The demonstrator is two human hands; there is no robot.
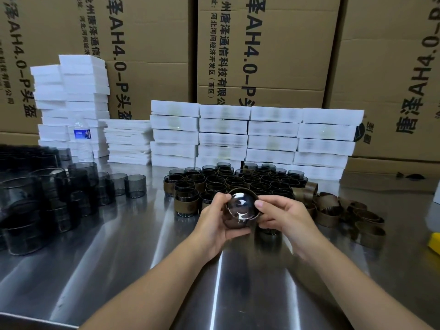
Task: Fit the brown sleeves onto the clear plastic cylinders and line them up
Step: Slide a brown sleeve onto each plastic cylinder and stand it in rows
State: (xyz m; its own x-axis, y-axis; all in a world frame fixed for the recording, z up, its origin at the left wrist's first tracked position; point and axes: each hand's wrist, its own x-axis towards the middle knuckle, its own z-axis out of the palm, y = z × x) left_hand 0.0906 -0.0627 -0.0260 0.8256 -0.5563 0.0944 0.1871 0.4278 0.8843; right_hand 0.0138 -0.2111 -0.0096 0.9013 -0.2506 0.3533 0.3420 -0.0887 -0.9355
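Both my hands hold one smoky clear plastic cylinder (240, 208) above the steel table, its round end turned toward me. A brown sleeve (247, 192) sits around its far rim. My left hand (215, 219) cups the cylinder from the left and below. My right hand (283, 215) grips it from the right, thumb on the rim. Behind them stand several sleeved cylinders (228, 182) in rows. Loose brown sleeves (345, 210) lie to the right. Bare cylinders (47, 194) are stacked at the left.
White foam trays (250, 136) are stacked at the back, with a water bottle (82, 139) at the left and cardboard boxes (273, 48) behind. A yellow object (434, 242) lies at the right edge. The steel table (142, 258) shines in front.
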